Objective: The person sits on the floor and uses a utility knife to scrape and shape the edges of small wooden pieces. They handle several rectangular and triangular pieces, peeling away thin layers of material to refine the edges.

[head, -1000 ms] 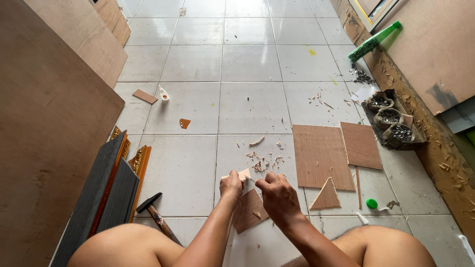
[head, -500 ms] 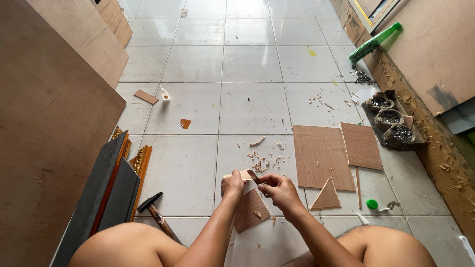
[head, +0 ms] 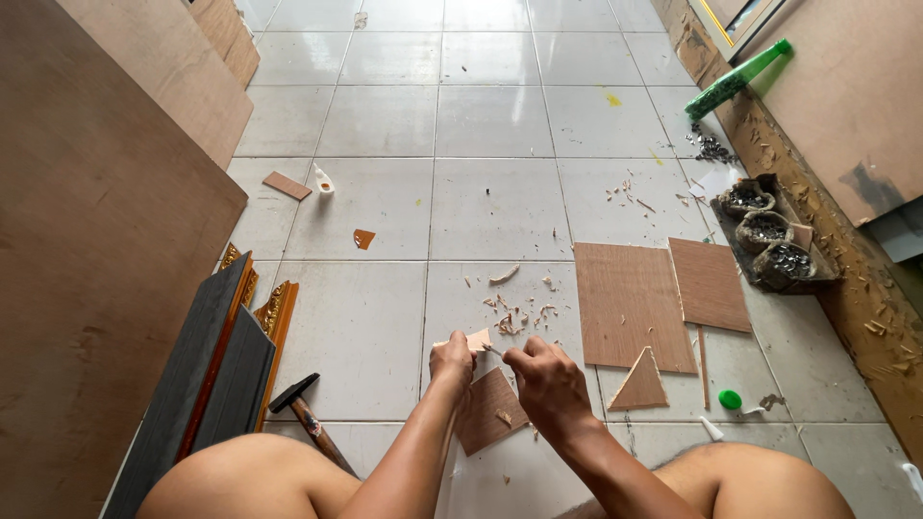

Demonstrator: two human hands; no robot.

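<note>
My left hand (head: 452, 360) pinches a small pale piece of wood (head: 476, 339) just above the floor. Close to its right, my right hand (head: 543, 382) is closed around a thin blade (head: 491, 350) whose tip meets the piece. Under both hands lies a brown plywood offcut (head: 488, 411) with a shaving on it. Wood shavings (head: 519, 315) are scattered on the white tiles just beyond the hands.
A hammer (head: 306, 417) lies by my left knee next to dark and gilded frame mouldings (head: 231, 356). Two plywood rectangles (head: 630, 303), a triangle offcut (head: 639, 383) and a green cap (head: 731, 399) lie to the right. Bags of nails (head: 769, 231) and a green bottle (head: 735, 80) sit by the right wall; large boards (head: 87, 240) lean at left.
My right hand has shifted slightly along the small wood piece with the blade, and both hands have moved a little forward off the plywood offcut.
</note>
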